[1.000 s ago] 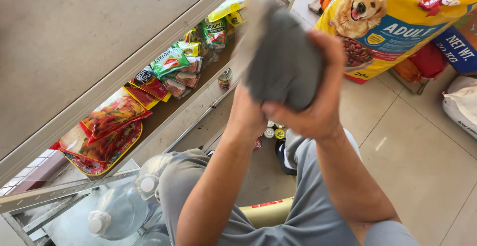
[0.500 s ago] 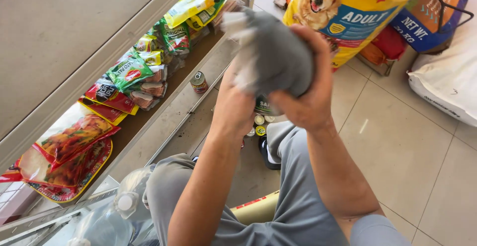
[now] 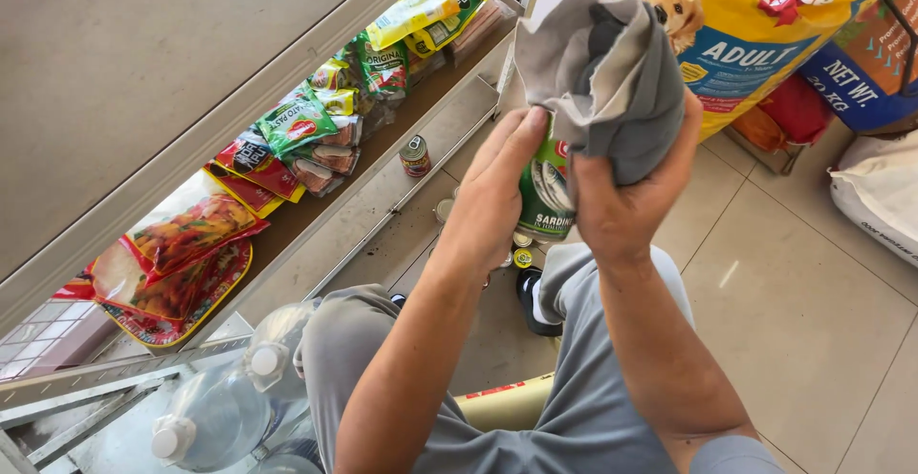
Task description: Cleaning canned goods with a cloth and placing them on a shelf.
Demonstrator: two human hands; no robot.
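At the far left of the metal shelf (image 3: pixel 382 206) we see red snack packets (image 3: pixel 177 264) lying flat, and further along its length green and yellow sachets (image 3: pixel 363 82) stacked toward the far end. A small tin (image 3: pixel 414 155) stands alone on the shelf's front ledge. Below the shelf's near left corner stand clear water bottles (image 3: pixel 225 407) with white caps. Moving right, our left hand (image 3: pixel 497 197) has its fingers pressed together along the side of a green can (image 3: pixel 545 192), gripping it upright above our knees. Our right hand (image 3: pixel 626 197) is closed around a grey cloth (image 3: pixel 607 77), bunched over the top of the can and touching it. A few more small tins (image 3: pixel 521 249) sit on the tiled floor (image 3: pixel 794 311) just under the hands. At the far right, a big yellow pet-food bag (image 3: pixel 775 24) leans beside a white sack (image 3: pixel 880 192).
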